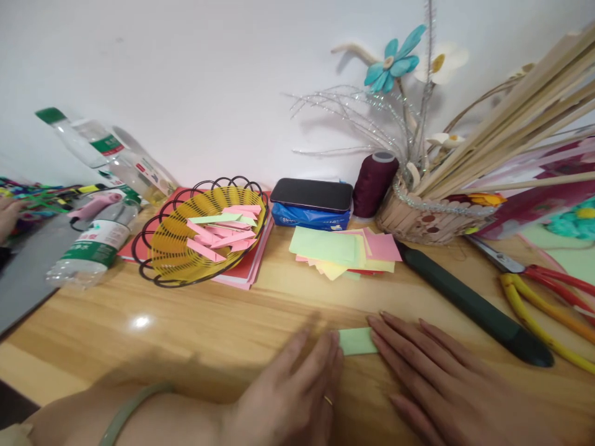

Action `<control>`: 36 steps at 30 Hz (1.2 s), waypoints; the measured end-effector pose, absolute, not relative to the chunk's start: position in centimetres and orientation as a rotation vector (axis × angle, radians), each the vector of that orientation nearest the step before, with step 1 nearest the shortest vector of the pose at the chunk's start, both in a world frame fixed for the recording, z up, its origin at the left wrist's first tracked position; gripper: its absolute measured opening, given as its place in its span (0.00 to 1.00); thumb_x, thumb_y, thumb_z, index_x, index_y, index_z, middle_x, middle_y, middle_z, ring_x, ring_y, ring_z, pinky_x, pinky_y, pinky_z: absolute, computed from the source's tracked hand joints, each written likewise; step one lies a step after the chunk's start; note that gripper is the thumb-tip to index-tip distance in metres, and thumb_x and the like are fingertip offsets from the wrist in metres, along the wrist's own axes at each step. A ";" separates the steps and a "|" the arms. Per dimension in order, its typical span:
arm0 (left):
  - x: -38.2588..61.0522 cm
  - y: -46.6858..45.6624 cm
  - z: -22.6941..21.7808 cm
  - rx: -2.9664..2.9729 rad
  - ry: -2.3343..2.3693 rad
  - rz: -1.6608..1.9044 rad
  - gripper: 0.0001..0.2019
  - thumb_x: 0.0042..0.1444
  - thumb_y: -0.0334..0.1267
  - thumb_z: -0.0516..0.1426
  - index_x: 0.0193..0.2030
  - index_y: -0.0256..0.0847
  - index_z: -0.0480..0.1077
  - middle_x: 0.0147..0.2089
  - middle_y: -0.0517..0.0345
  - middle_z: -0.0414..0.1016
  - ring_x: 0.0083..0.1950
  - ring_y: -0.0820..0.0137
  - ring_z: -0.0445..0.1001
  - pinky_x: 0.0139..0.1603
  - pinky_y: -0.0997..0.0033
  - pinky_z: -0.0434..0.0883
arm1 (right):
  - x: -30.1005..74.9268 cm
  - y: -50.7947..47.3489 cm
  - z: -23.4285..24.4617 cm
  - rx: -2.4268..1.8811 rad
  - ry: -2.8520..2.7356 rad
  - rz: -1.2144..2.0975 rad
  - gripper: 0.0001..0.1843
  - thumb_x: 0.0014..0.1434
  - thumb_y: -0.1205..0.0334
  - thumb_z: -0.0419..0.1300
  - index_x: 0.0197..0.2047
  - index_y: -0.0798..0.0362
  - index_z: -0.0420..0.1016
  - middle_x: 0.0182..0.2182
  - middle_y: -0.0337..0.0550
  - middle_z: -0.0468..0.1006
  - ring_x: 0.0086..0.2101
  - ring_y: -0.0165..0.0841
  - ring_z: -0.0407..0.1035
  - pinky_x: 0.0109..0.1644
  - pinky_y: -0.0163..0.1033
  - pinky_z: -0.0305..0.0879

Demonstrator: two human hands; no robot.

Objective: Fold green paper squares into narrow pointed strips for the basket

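Note:
A small light green paper [357,341] lies flat on the wooden table [195,316], near its front edge. My left hand [290,390] rests on the table with its fingers stretched out, their tips touching the paper's left end. My right hand [432,371] lies flat as well, fingers straight and pressing the paper's right end. Most of the paper is hidden under the two hands. Neither hand grips anything.
A stack of coloured paper squares [344,251] lies behind the hands. A yellow wire basket [186,248] holds folded strips. A dark tool [474,303], scissors [543,272], a phone [311,194], a thread spool [374,183], bottles [93,244] and a stick basket [432,220] stand around. Another person's hand [7,217] shows at far left.

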State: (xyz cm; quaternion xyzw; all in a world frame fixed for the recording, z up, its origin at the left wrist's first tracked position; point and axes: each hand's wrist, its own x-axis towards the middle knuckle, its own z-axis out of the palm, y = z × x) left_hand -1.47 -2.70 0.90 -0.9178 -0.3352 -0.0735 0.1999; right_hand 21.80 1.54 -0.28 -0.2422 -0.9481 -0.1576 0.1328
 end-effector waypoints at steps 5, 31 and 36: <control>-1.6 -2.9 0.7 -2.533 -0.958 -0.193 0.18 0.61 0.33 0.43 0.49 0.32 0.70 0.53 0.52 0.69 0.58 0.63 0.60 0.60 0.59 0.51 | 22.8 1.6 -0.4 -0.704 -2.843 -0.403 0.32 0.57 0.49 0.50 0.60 0.59 0.57 0.57 0.48 0.62 0.54 0.42 0.59 0.48 0.48 0.63; -2.2 -2.2 -0.3 -2.574 -0.892 -0.430 0.16 0.60 0.31 0.44 0.44 0.31 0.71 0.46 0.50 0.75 0.49 0.63 0.70 0.56 0.63 0.57 | 17.3 -1.1 0.7 -0.727 -2.863 -0.242 0.34 0.56 0.46 0.49 0.56 0.67 0.63 0.56 0.57 0.63 0.55 0.39 0.58 0.50 0.40 0.64; -2.2 -2.1 0.2 -2.600 -0.888 -0.381 0.16 0.60 0.30 0.44 0.47 0.30 0.69 0.49 0.49 0.73 0.51 0.63 0.69 0.55 0.63 0.60 | 20.5 -1.0 1.4 -0.790 -2.825 -0.365 0.37 0.53 0.45 0.53 0.58 0.66 0.60 0.55 0.58 0.64 0.54 0.42 0.60 0.49 0.44 0.64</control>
